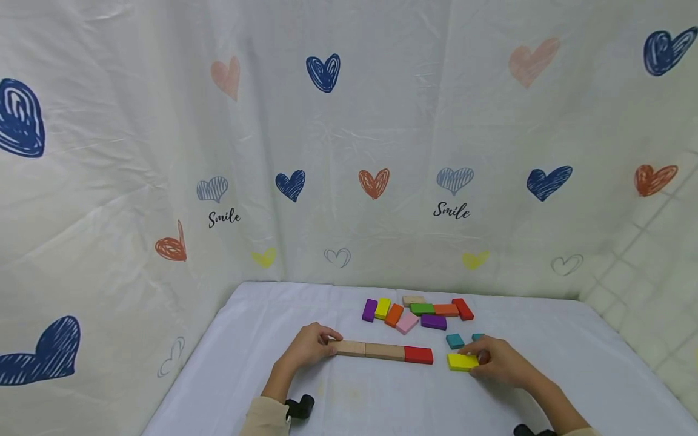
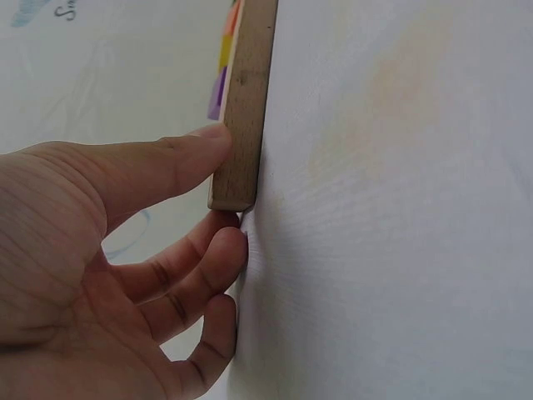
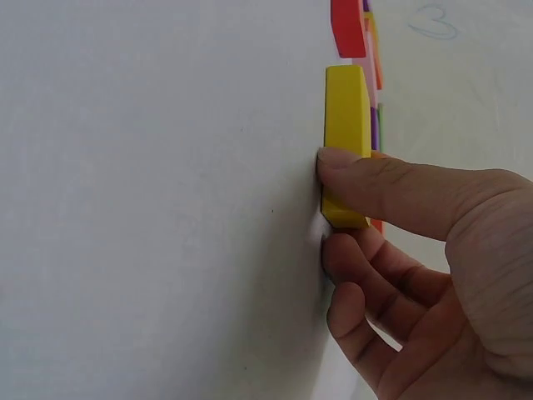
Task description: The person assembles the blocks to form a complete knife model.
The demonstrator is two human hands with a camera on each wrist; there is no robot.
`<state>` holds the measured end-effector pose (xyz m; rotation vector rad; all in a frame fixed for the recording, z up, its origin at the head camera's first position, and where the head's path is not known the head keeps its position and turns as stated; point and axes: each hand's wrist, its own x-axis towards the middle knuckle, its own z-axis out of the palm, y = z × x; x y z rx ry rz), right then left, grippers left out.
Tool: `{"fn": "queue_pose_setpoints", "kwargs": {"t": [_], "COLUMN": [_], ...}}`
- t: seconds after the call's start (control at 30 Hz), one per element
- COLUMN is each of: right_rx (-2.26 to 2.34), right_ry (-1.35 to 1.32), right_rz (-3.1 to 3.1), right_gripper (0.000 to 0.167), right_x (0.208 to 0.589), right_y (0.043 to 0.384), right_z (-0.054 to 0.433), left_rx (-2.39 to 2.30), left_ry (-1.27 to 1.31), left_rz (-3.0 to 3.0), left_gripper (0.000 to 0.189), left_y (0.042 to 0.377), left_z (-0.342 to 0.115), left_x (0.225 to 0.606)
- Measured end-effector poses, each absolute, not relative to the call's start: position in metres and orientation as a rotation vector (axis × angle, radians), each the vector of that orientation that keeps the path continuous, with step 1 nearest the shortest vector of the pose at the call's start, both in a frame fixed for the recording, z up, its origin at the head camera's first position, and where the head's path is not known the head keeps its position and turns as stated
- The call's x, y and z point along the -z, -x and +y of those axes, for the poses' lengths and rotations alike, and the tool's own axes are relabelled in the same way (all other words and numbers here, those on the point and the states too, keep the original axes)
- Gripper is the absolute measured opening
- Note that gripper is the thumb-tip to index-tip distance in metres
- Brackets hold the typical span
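From my seat I see two hands at work, low in the head view; the right hand point(image 1: 501, 363) pinches the yellow block point(image 1: 457, 363), thumb on its near side; the left hand point(image 1: 305, 350) grips the end of the left wooden block point(image 1: 351, 348), its lower fingers curled beneath that end. That block begins a row point(image 1: 384, 351) across the lower centre, wood, wood, then a red block point(image 1: 418, 355); the yellow block lies just right of the red one, apart from it (the right wrist view shows the gap plainly). To handle it well, I judge, I would slide it flat along the row's own line; a light pinch at the right end leaves the facing end free; the left hand should serve as a stop, since a hard shove could buckle the row; the teal blocks point(image 1: 455, 341) sit just above, so I would watch my knuckles.

As for the room, a white curtain point(image 1: 354, 121) fills the upper frame and both sides; a white tablecloth point(image 1: 382, 412) spreads below it, lightly creased; a faint yellowish stain point(image 2: 400, 92) shows upper right in the left wrist view; blue, red, pink and yellow hearts point(image 1: 323, 73) dot the curtain; smallest, the printed word "Smile" point(image 1: 451, 211) appears twice.
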<state>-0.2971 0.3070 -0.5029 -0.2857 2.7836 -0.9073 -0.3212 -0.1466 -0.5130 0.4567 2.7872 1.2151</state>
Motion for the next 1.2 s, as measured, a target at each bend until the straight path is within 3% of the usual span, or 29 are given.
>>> {"fn": "queue_pose_setpoints", "kwargs": {"t": [1.2], "right_rx": [0.898], "right_ry": [0.256], "right_rz": [2.822], "right_gripper": [0.036], "right_x": [0.505], "right_y": [0.307], "right_z": [0.277], "left_rx": [-1.207], "left_ry": [-0.420], "left_rz": [2.777], "left_gripper": [0.022], "left_y": [0.321], "left_z": [-0.146], "left_x": [0.512]}}
